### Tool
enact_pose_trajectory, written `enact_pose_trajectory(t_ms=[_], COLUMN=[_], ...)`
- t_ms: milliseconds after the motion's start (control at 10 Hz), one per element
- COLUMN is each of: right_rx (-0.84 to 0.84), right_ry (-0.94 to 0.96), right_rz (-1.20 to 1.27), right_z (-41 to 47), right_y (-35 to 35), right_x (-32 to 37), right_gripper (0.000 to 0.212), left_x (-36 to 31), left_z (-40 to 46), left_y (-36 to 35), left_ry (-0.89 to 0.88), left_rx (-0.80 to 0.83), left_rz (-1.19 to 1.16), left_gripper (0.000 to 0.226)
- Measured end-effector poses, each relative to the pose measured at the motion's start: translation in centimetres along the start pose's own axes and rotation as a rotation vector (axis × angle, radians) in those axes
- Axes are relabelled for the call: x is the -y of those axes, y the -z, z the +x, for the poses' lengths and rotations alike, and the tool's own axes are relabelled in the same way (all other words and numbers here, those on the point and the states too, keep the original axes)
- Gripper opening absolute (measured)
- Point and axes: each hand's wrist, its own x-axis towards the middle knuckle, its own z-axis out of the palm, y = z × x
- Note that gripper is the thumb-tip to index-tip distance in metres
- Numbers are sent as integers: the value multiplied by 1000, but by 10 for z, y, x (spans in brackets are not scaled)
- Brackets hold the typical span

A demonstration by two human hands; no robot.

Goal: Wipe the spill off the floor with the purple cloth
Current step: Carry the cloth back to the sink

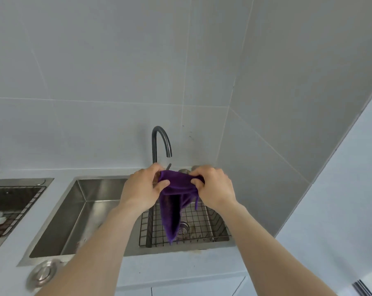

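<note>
1. The left hand (143, 188) and right hand (215, 186) each pinched the top edge of the soft purple cloth (175, 197).
2. The cloth hung between them, above the stainless steel sink (82, 201).

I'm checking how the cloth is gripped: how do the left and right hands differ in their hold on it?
The left hand pinches the purple cloth with its thumb lying across the front; the right hand curls its fingers over the top edge, knuckles up. The long hanging fold drops nearer the left hand; a thin strand dangles by the right hand. Both hold it above the sink, level with each other.
</note>
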Motion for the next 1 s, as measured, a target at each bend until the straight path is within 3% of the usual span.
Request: enact_pose_trajectory(t_ms=[200,500,700,800,900,1000], right_rx=[197,433,698,886,930,878], right_ry=[-88,-164,-120,-109,-117,-140], right_rz=[-28,-54,-161,-162,-145,-131], right_z=[71,114,80,66,65,71], right_y=[-66,-180,-239,-257,-263,-257], right_x=[-77,-170,-221,-232,-233,-229], right_gripper=[26,24,62,70,67,62], left_x=[36,95,115,122,129,129], left_z=[73,124,110,98,89,90], left_y=[-85,-209,-271,-290,-297,-292], left_ry=[63,124,169,122,128,120], left_rx=[153,351,615,807,930,892], left_rz=[6,185,270,297,314,302], left_gripper=[33,23,60,70,72,69])
